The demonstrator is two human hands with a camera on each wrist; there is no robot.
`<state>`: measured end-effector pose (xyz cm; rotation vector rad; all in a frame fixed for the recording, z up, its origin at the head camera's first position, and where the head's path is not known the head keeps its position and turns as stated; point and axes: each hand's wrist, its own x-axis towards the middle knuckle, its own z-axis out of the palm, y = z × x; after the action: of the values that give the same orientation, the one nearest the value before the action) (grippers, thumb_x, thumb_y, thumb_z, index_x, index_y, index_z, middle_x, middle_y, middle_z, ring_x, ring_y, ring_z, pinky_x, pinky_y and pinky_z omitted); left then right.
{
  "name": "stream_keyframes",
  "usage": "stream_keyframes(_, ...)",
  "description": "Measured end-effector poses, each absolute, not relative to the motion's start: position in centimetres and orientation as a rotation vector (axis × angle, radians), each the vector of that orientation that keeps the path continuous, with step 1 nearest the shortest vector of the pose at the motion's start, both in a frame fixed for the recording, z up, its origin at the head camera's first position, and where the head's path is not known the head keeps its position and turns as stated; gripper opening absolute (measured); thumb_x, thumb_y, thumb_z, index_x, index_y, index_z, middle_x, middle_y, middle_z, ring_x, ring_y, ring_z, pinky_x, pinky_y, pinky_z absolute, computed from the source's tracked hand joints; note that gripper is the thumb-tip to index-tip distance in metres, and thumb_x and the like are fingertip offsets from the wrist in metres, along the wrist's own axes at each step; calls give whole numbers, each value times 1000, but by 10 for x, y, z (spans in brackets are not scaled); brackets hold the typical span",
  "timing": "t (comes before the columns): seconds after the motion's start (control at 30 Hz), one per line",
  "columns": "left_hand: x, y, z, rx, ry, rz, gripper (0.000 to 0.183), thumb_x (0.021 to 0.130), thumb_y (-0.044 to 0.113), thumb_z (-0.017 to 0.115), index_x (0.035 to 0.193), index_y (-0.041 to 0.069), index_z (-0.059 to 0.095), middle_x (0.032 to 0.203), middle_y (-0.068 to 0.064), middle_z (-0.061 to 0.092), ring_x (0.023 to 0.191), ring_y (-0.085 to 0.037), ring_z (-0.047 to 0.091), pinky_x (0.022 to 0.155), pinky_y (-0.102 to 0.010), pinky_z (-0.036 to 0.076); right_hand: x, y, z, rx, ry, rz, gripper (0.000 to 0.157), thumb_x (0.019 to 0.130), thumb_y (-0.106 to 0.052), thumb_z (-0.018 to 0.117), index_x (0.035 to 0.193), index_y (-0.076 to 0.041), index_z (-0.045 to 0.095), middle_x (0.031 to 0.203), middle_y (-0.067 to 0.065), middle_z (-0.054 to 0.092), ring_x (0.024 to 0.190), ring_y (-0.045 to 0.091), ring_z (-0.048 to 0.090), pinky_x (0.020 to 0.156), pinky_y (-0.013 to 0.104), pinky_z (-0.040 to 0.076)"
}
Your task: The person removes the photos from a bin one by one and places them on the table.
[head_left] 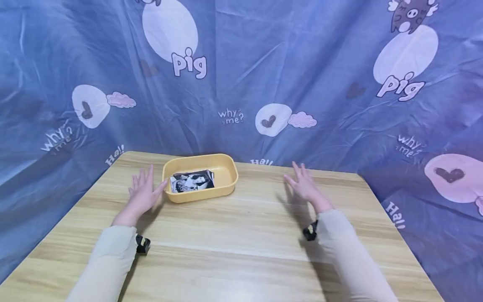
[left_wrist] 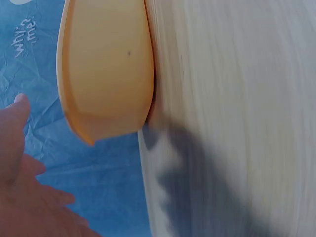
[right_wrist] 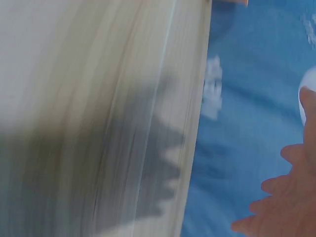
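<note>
A small, cloth-screened booth is suggested, though whether it has been set up in a home, a studio or an office cannot be told. The upper frame and both its sides are filled by creased blue fabric (head_left: 241, 75), printed with a cartoon pig (head_left: 412, 15) at upper right, hearts, pink clouds and playful lettering (head_left: 401, 87). Along its far edge, a wood-grain counter (head_left: 234, 243), seen across the lower frame, is backed by this fabric.

Yellow bin (left_wrist: 107, 69) on wooden table (left_wrist: 242, 84)
</note>
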<state>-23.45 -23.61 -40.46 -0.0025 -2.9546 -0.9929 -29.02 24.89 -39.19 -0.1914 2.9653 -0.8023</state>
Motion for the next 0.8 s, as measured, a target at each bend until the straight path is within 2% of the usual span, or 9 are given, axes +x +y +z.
stream_keyframes(0.2,-245,-228,-408,6,-2871,-1243,89,100,43,43,151,0,-16,155,-33,-15,139,-58,-9,115,-72,-2,-313,181,-400,-248,2729,-1236,71,103,-43,34,156,-8,2,161,24,0,148,42,2,124,58,5)
stream_keyframes(0.3,-249,-227,-409,54,-2833,-1397,92,99,43,46,150,3,-19,156,-31,-12,142,-54,-1,119,-67,3,-319,151,-403,-233,2579,-1406,71,102,-45,34,156,-11,4,162,19,6,148,38,11,125,53,9)
stream_keyframes(0.43,-254,-227,-410,152,-2757,-1652,94,98,42,49,150,7,-22,157,-30,-7,143,-51,6,122,-60,9,-326,117,-409,-192,2411,-1639,68,102,-40,39,156,-9,11,161,20,14,147,35,18,126,48,15)
stream_keyframes(0.5,-256,-227,-412,198,-2669,-1840,93,99,35,50,150,8,-22,158,-30,-6,144,-49,7,123,-58,12,-330,103,-413,-130,2330,-1743,68,101,-39,42,155,-8,14,159,19,22,144,32,29,124,44,24)
stream_keyframes(0.57,-258,-227,-414,239,-2564,-2030,91,100,29,49,150,9,-24,158,-29,-8,146,-46,8,123,-55,14,-333,91,-417,-50,2233,-1837,68,101,-38,45,155,-10,16,154,20,33,127,28,49,116,38,38)
stream_keyframes(0.6,-259,-227,-415,255,-2510,-2114,90,100,26,49,150,9,-24,158,-29,-7,146,-45,10,123,-54,16,-335,86,-419,-22,2185,-1875,68,101,-37,45,155,-10,17,153,21,36,121,26,53,112,36,42)
stream_keyframes(0.7,-260,-228,-419,294,-2385,-2305,86,101,22,46,150,8,-23,159,-29,-5,145,-43,16,122,-52,21,-337,72,-425,34,2048,-1976,65,101,-33,47,155,-9,19,149,22,40,111,23,54,106,34,47)
stream_keyframes(0.73,-261,-228,-420,300,-2366,-2341,83,102,22,45,150,7,-21,159,-29,-2,145,-42,18,122,-51,23,-338,69,-427,37,2010,-2005,64,101,-30,46,154,-8,19,148,23,40,112,25,54,106,36,47)
stream_keyframes(0.8,-263,-228,-422,298,-2353,-2379,78,102,21,43,152,3,-14,159,-29,4,144,-41,22,121,-49,26,-339,64,-430,41,1971,-2046,60,101,-25,46,153,-5,23,150,23,38,127,30,48,113,42,43)
